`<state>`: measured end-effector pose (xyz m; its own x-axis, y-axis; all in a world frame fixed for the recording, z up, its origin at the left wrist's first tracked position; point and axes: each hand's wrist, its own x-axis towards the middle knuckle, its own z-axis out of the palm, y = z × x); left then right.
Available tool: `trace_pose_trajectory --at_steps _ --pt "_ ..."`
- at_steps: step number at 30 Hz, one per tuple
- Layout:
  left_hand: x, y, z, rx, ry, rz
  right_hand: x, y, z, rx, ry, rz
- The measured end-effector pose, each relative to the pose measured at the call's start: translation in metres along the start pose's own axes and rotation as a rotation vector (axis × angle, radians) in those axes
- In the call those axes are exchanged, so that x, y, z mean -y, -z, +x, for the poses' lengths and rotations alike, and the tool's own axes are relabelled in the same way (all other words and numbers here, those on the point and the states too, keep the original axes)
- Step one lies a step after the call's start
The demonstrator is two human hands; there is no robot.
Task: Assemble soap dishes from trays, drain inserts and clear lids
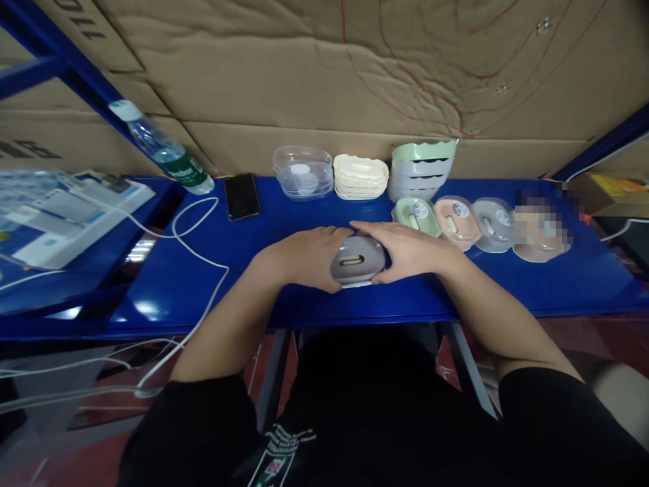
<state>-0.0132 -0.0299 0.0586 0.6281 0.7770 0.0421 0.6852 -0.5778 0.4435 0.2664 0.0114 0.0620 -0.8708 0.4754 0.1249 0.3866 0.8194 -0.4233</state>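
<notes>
A small grey soap box (357, 258) with a see-through lid sits near the front edge of the table, between both hands. My left hand (309, 259) is closed round its left side, thumb at the near edge. From the right, my right hand (405, 247) grips the same box, fingers over the far edge and thumb at the near corner. A pale rim shows under the lid. Just beyond my right hand, a green soap box (416, 215), a pink one (457, 222) and a grey one (493, 226) lie in a row.
Along the back stand stacked clear lids (303, 182), cream wavy-edged trays (361, 177) and nested green and grey box bottoms (422, 169). A phone (242, 197), a water bottle (175, 159) and a white cable (200, 253) are to the left. Cardboard (284, 74) walls the rear.
</notes>
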Motion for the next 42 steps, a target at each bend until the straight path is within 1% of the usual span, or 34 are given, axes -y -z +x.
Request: trace_pose_trajectory --at_steps 3,6,12,19,22,25,28,32,34,38,40,41,42 --pt "-0.009 0.004 0.002 0.112 0.07 0.083 -0.001 0.0 0.0 0.022 -0.011 0.017" --pt "-0.02 0.009 0.003 0.191 0.096 0.144 -0.002 0.001 -0.001 0.031 -0.017 0.047" --pt "-0.031 0.011 0.005 0.262 0.182 0.176 -0.006 0.001 -0.003 0.056 -0.013 0.058" --pt "-0.04 0.01 0.008 0.311 0.209 0.302 -0.006 -0.001 -0.002 0.032 0.006 0.046" --pt "-0.039 0.004 0.011 0.244 0.161 0.362 -0.007 0.002 -0.002 0.011 -0.003 0.027" --pt "-0.032 -0.001 0.015 0.163 0.107 0.382 -0.009 0.005 -0.002 -0.005 -0.049 0.011" --pt "-0.022 -0.004 0.019 0.148 0.067 0.35 -0.009 0.005 -0.001 0.031 -0.108 -0.015" --pt "-0.005 -0.006 0.025 0.172 0.043 0.273 -0.006 0.002 0.001 0.066 -0.174 -0.038" --pt "0.004 -0.008 0.028 0.173 0.043 0.237 -0.006 0.0 0.001 0.057 -0.18 -0.052" --pt "0.022 -0.01 0.032 0.112 0.031 0.172 -0.011 -0.007 0.003 0.029 -0.134 -0.11" --pt "0.029 -0.007 0.032 0.021 0.014 0.146 -0.012 -0.01 0.004 0.013 -0.112 -0.148" --pt "0.032 -0.005 0.031 -0.069 0.011 0.146 -0.012 -0.011 0.005 0.005 -0.106 -0.17" --pt "0.035 -0.002 0.032 -0.19 0.027 0.158 -0.012 -0.012 0.006 0.001 -0.105 -0.191"
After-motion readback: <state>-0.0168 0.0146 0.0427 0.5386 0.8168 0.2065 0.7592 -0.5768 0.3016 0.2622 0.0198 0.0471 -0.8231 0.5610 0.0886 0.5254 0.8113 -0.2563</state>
